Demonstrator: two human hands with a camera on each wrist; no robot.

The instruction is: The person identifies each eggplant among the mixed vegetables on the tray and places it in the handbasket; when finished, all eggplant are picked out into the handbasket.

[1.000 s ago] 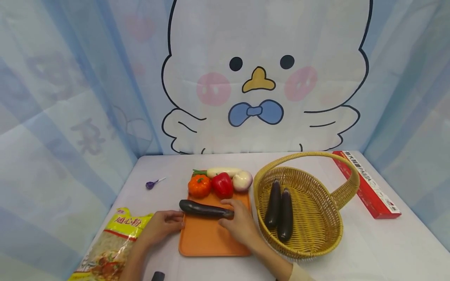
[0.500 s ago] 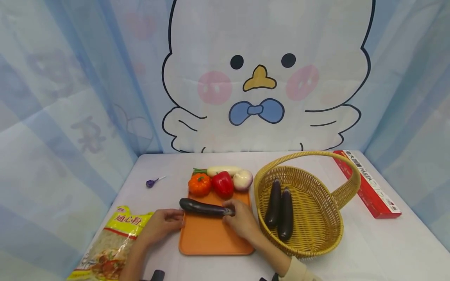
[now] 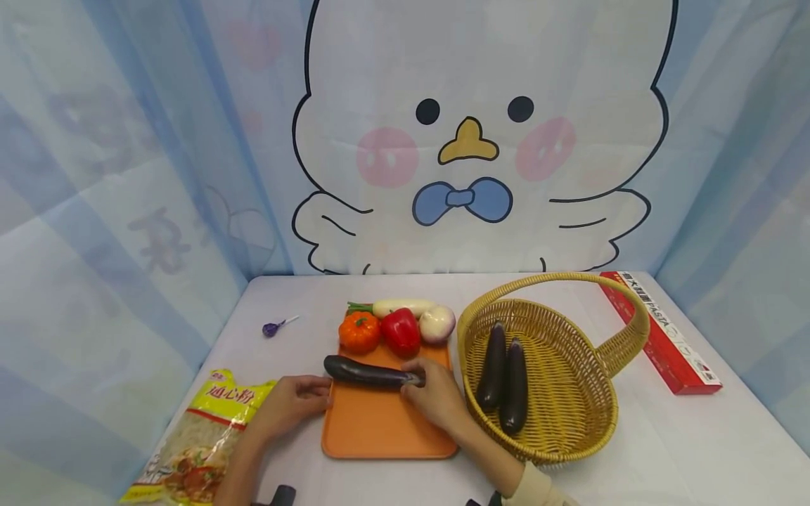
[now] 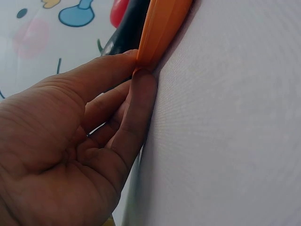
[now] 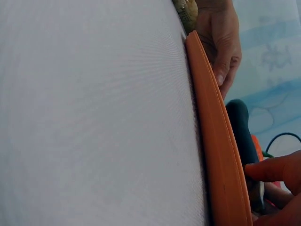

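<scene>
A dark purple eggplant (image 3: 363,372) lies crosswise on the orange tray (image 3: 389,429). My right hand (image 3: 438,397) pinches its stem end between thumb and fingers, as the right wrist view also shows, where the thumb (image 5: 273,169) presses on the eggplant. At the tray's left edge, my left hand (image 3: 287,407) pinches the rim. In the left wrist view the thumb and a finger (image 4: 141,101) meet at the tray's corner. Behind the eggplant on the tray are an orange pumpkin (image 3: 359,333), a red bell pepper (image 3: 401,332), a white radish (image 3: 403,308) and a purple-white turnip (image 3: 436,324).
Right of the tray stands a wicker basket (image 3: 569,393) with a tall handle, holding two eggplants (image 3: 492,369). A red pasta box (image 3: 664,337) lies at the far right. At left are a yellow food bag (image 3: 202,443) and a purple lollipop (image 3: 271,329).
My right thumb has closed in on the eggplant's stem end. The eggplant has barely shifted, and my left hand stays at the tray's edge.
</scene>
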